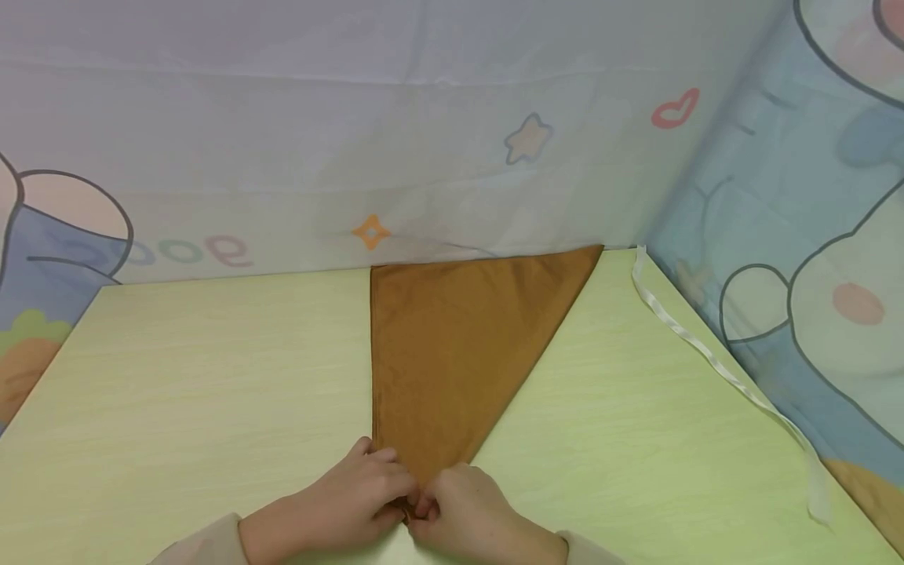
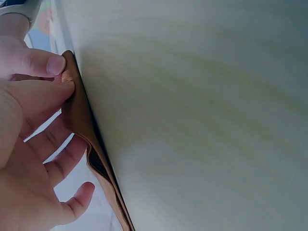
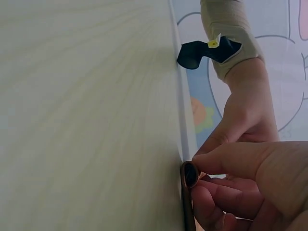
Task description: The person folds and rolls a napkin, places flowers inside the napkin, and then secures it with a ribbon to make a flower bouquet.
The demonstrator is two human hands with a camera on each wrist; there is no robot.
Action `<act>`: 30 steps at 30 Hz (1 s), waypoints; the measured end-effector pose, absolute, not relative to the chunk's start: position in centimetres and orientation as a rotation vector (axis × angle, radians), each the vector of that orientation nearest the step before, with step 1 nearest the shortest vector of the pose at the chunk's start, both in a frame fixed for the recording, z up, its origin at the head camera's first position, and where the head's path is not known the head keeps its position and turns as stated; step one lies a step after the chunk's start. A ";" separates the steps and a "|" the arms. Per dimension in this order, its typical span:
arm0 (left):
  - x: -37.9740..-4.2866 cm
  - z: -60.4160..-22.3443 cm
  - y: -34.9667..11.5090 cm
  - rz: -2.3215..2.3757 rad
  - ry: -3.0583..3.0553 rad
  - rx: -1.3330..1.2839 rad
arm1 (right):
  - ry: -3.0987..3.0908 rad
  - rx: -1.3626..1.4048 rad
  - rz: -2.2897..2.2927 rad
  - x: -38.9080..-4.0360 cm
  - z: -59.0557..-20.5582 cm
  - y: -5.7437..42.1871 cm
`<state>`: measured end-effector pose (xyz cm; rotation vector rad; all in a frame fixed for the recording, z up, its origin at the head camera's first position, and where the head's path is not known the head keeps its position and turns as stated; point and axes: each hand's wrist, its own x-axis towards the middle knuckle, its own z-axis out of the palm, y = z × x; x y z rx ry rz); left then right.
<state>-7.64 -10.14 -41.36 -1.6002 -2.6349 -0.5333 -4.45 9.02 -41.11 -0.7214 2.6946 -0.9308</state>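
A brown folded cloth point(image 1: 459, 353), roughly triangular, lies flat on the pale green tabletop, its narrow tip pointing towards me. At that tip my left hand point(image 1: 360, 490) pinches the cloth's edge between thumb and fingers. Right beside it, my right hand point(image 1: 469, 514) grips the same tip, the two hands nearly touching. In the left wrist view, the cloth edge point(image 2: 84, 113) shows several layers, slightly raised and parted. The right wrist view shows a small rolled end of the cloth point(image 3: 189, 175) under my right thumb. Most of the tip is hidden by the fingers in the head view.
The table point(image 1: 212, 377) meets a printed cloth backdrop point(image 1: 297, 141) at its far edge. A white ribbon-like strip point(image 1: 713, 357) runs along the table's right edge. Another printed sheet point(image 1: 812, 259) stands at the right.
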 end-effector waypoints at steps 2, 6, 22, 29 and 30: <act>-7.7 -41.4 -10.1 -0.552 -2.619 -1.591 | 2.702 -0.728 -0.937 -4.4 -41.1 9.0; -7.7 -41.3 -10.0 -0.510 -2.590 -1.585 | 2.715 -0.733 -0.930 -4.4 -41.0 9.0; -7.5 -40.7 -9.8 -0.398 -2.587 -1.587 | 2.698 -0.727 -0.885 -4.5 -40.7 9.0; -7.8 -41.2 -9.8 -0.377 -2.457 -1.624 | 2.634 -0.706 -0.938 -4.7 -40.8 9.3; -7.9 -41.3 -9.8 -0.379 -2.453 -1.627 | 2.628 -0.702 -0.947 -4.7 -40.8 9.4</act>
